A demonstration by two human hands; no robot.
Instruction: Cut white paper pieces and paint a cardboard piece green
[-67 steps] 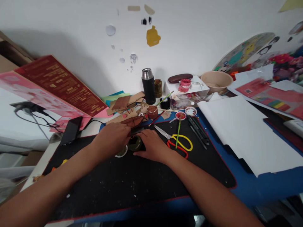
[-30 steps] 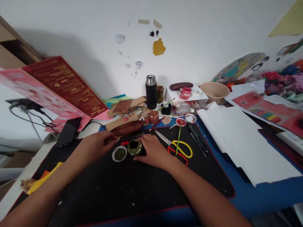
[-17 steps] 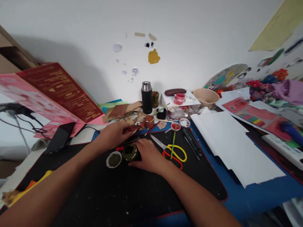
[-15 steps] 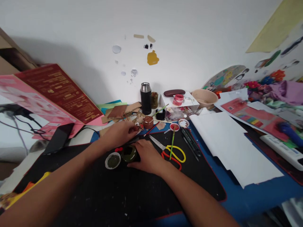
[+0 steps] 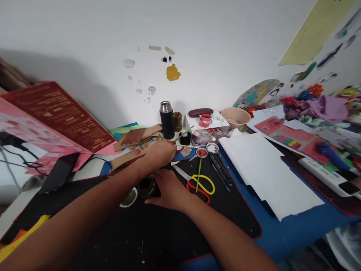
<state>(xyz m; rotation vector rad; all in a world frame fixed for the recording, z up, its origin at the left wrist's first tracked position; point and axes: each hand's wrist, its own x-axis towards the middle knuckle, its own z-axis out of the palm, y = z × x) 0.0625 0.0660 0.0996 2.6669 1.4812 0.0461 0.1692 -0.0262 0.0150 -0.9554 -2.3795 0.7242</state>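
My left hand (image 5: 162, 153) is curled round the brown paint jar (image 5: 172, 143) at the back of the black mat; its fingertips are hidden and only a sliver of the jar shows. Nearer me, my right hand (image 5: 170, 190) grips the side of an open jar of dark green paint (image 5: 147, 188), thumb in front and fingers behind. Left of that jar lies a white-rimmed lid smeared with green (image 5: 130, 198), partly covered by my left forearm. Scissors with yellow and red handles (image 5: 197, 181) lie right of my right hand, with a green stick (image 5: 199, 171) across them.
A black flask (image 5: 167, 122), a small black jar (image 5: 185, 138) and cardboard scraps (image 5: 135, 137) stand or lie behind. To the right are a red paint pot (image 5: 201, 152), dark pens (image 5: 221, 169) and white paper (image 5: 262, 165). A phone (image 5: 60, 171) leans at left.
My left hand has moved right from the scraps onto the brown jar. My right hand stays on the green paint jar. The view has turned slightly to the right.
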